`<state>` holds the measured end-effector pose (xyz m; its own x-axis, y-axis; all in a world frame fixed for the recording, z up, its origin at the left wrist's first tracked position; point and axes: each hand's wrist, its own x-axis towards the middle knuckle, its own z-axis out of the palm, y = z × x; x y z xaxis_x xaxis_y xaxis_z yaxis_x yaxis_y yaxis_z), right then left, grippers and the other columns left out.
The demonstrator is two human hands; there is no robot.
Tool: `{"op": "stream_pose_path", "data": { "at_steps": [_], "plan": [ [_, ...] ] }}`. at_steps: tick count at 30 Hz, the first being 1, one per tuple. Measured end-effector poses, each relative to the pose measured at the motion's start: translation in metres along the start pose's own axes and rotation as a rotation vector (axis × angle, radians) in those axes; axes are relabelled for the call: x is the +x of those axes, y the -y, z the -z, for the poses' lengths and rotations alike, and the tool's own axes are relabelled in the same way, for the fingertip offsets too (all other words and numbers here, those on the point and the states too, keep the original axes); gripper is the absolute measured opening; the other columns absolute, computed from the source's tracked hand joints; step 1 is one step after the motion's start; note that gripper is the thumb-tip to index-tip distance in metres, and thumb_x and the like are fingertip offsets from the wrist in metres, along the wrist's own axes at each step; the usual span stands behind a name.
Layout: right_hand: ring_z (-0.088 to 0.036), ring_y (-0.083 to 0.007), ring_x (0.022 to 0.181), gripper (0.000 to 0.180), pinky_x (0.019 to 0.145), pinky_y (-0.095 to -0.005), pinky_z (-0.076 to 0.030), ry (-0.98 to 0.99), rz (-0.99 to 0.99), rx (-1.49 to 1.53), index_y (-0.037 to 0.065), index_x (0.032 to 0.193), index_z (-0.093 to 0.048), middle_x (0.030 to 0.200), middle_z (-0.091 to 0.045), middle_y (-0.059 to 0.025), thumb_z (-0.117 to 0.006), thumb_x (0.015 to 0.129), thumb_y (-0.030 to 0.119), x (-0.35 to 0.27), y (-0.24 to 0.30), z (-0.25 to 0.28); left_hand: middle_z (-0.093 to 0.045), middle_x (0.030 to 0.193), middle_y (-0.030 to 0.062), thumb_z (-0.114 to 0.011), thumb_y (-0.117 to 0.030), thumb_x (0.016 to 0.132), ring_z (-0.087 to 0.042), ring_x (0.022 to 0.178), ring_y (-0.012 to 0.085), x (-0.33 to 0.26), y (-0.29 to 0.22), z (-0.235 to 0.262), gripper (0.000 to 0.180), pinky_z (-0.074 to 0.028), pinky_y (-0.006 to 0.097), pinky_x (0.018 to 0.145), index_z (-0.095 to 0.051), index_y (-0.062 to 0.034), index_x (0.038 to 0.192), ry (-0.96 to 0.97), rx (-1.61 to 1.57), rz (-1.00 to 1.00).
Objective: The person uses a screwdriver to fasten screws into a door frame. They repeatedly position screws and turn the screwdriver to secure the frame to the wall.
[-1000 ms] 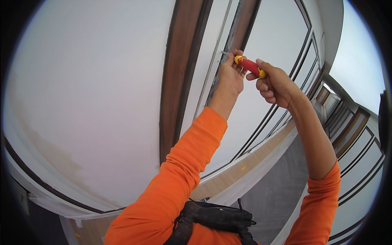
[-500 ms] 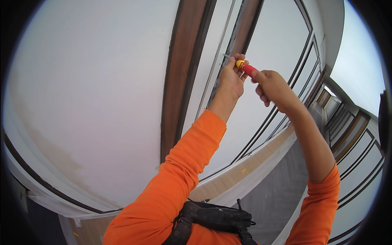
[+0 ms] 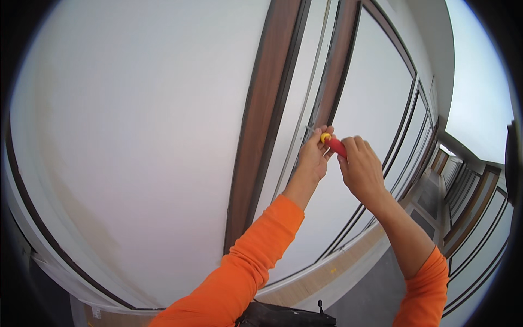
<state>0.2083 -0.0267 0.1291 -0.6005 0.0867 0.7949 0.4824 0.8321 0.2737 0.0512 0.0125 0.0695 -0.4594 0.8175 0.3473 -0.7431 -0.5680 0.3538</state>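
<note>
So the main change here is the right hand [image 3: 364, 168]. About a second ago its thumb and fingers pinch the end of the screwdriver [image 3: 336, 147] with the palm partly showing; now it's rolled over, back of the hand up, fingers closed over the rear of the red handle. To me that reads as a twist of the wrist around the handle, so the driver is likely being turned, though I can't tell if the handle itself spins.

Left hand [image 3: 313, 158] is still up front, thumb and fingers pinching around the shaft just ahead of the yellow collar, looks more like steadying than squeezing. Can't tell how tight.

The driver slants up and left, its tip by the ragged dark edge [image 3: 313, 117] between the white strip [image 3: 308, 65] and the brown frame [image 3: 340, 65]. Whether it's touching anything there is too small to make out. Both hands also sit lower in view now, with more of the frame showing above them.
</note>
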Motion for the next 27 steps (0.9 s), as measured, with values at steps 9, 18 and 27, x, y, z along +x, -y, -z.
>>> {"op": "stream_pose_path", "data": {
  "at_steps": [9,18,27],
  "plan": [
    [-0.056,-0.0234,0.058,0.045,0.058,-0.0388,-0.047,0.522,-0.592,0.465,0.000,0.099,-0.065,0.065,-0.058,-0.0086,-0.049,0.107,0.042,0.005,-0.019,0.002,-0.074,0.122,0.0057,-0.051,-0.027,0.112,-0.069,0.109,0.0192,-0.002,0.003,-0.004,0.027,-0.053,0.036,0.098,-0.064,-0.0103,0.128,-0.044,-0.024,-0.010],
    [-0.054,-0.0157,0.055,0.058,0.056,-0.0343,-0.047,0.542,-0.875,1.012,0.001,0.094,-0.066,0.062,-0.053,-0.0020,-0.049,0.106,0.055,-0.002,-0.027,0.002,-0.070,0.118,0.0048,-0.046,-0.024,0.113,-0.065,0.112,0.0191,0.000,-0.004,-0.001,0.028,-0.051,0.035,0.102,-0.068,-0.0074,0.121,-0.055,-0.073,-0.008],
    [-0.063,-0.0232,0.062,0.052,0.062,-0.0392,-0.052,0.163,-0.332,0.323,-0.003,0.104,-0.064,0.068,-0.062,-0.0102,-0.060,0.104,0.049,-0.006,-0.019,-0.001,-0.072,0.130,0.0056,-0.050,-0.027,0.112,-0.064,0.118,0.0185,-0.007,-0.002,-0.002,0.029,-0.050,0.037,0.102,-0.062,-0.0093,0.131,-0.038,0.086,-0.043]
  ]
}}
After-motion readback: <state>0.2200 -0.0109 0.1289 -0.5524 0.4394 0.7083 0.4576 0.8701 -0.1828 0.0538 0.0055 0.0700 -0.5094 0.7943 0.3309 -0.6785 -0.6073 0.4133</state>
